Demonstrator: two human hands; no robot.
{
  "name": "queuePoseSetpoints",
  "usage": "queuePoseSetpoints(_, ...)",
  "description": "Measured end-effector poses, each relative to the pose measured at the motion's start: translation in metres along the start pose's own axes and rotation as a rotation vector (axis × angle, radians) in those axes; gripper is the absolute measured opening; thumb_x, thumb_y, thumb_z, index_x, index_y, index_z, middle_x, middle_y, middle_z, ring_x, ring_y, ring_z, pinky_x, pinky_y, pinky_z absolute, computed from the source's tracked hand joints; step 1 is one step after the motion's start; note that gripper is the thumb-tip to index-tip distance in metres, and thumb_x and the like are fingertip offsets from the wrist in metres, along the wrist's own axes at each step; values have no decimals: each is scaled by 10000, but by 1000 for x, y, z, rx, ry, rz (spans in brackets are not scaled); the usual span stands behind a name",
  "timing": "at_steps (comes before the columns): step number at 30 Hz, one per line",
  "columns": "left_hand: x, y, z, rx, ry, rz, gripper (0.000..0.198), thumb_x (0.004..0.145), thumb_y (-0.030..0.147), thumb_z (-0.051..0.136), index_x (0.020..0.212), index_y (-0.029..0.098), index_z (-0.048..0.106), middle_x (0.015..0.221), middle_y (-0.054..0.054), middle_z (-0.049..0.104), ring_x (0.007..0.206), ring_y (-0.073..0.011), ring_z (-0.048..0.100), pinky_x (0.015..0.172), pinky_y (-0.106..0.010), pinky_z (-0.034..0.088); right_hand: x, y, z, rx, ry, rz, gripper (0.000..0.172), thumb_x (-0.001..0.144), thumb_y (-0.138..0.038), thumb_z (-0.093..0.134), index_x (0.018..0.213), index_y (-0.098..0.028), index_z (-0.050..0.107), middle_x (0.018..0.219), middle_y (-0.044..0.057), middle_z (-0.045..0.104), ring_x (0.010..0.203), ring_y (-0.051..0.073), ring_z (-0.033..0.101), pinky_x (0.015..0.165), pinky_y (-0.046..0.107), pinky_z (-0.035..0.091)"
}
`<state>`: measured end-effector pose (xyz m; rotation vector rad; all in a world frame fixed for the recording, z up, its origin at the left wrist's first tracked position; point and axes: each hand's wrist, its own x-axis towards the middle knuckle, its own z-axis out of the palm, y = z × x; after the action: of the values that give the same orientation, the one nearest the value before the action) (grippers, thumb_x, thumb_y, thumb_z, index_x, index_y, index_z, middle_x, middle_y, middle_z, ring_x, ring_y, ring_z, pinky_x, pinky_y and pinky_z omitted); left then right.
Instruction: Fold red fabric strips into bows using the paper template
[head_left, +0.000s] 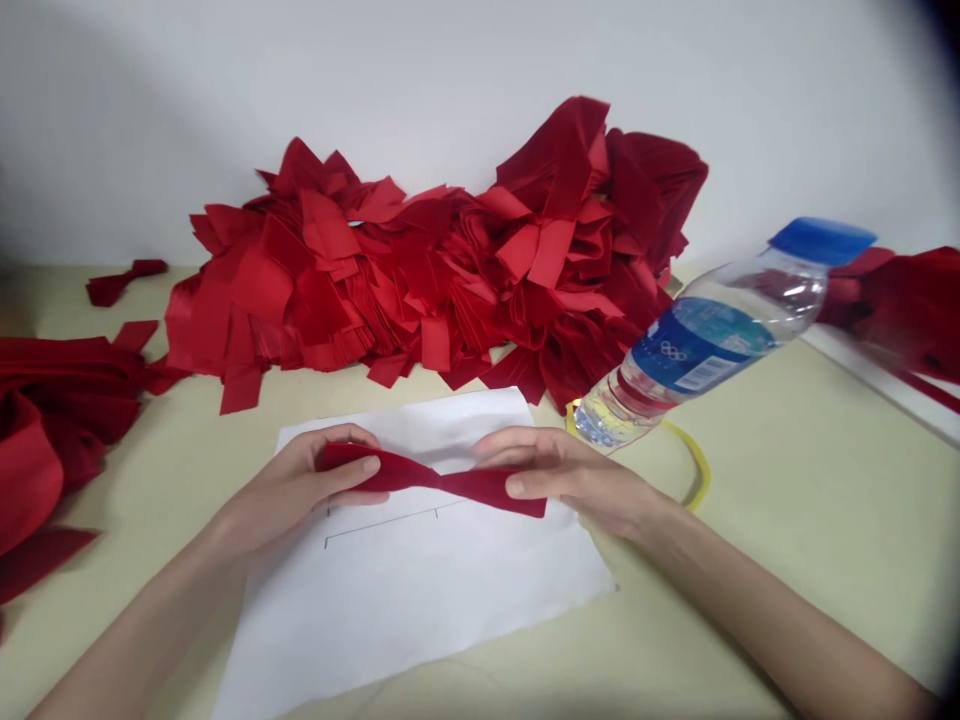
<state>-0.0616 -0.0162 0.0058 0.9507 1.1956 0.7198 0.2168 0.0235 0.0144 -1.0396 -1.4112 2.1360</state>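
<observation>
Between my two hands is a red fabric bow (pixel 442 480), narrow at its middle and wider toward both ends. My left hand (pixel 322 475) pinches its left end, thumb in front and fingers behind. At the other end, my right hand (pixel 555 475) grips the fabric the same way, and a corner pokes out below the thumb. Under the bow lies a white sheet of paper (pixel 420 610) with thin drawn lines and short tick marks; the hands and bow cover part of these lines.
A large heap of red fabric pieces (pixel 420 280) lies along the wall. More red fabric (pixel 60 430) sits at the left, near a small red bow (pixel 124 282). A water bottle (pixel 705 335) with a blue cap stands at the right beside a yellow ring (pixel 701 465).
</observation>
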Motion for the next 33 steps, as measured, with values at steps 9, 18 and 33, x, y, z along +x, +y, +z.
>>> queuePoseSetpoints(9,-1,-4,12,39,-12,33,126,804,321,631,834,202,606,854,4,667,874,-162,639,843,-296,539,4,10,13,1,21,70,305,688,-197,714,983,-183,637,843,-7,669,720,77,620,688,196,467)
queuePoseSetpoints(18,-2,-1,9,72,36,42,134,806,332,622,848,209,590,863,4,677,825,-155,648,829,-296,527,3,6,10,-50,67,-6,212,728,-192,688,933,-186,635,845,-23,644,737,48,582,692,158,437)
queuePoseSetpoints(33,-4,-4,15,219,107,101,207,782,395,611,871,208,603,868,-24,664,861,-230,631,796,-375,520,6,13,16,-350,42,-79,236,767,-273,629,966,-176,548,760,-21,596,637,76,533,589,204,414)
